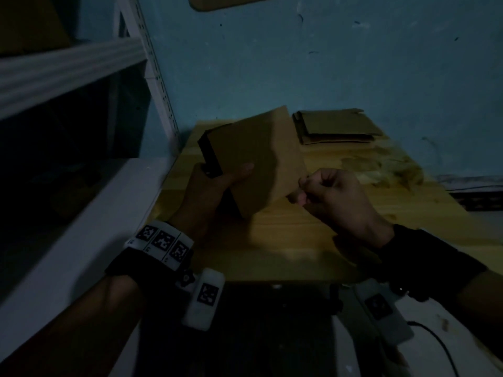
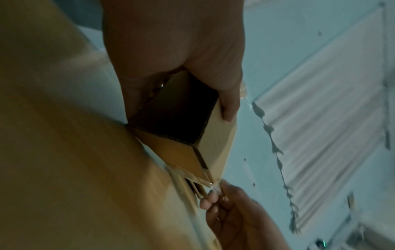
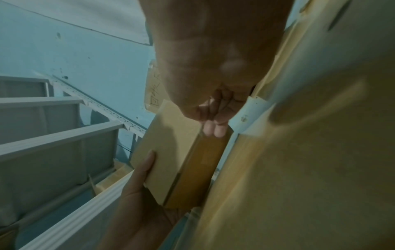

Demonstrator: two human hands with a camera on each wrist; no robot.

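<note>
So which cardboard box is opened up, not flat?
The box in the left hand: opened out, one end hollow. The folded boxes lie flat on the table.

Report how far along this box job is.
Done: the cardboard box is folded into shape. In hand: the left hand grips it while the right hand pinches what looks like clear tape at its corner. Left: one end is open, and flattened boxes lie on the table behind.
</note>
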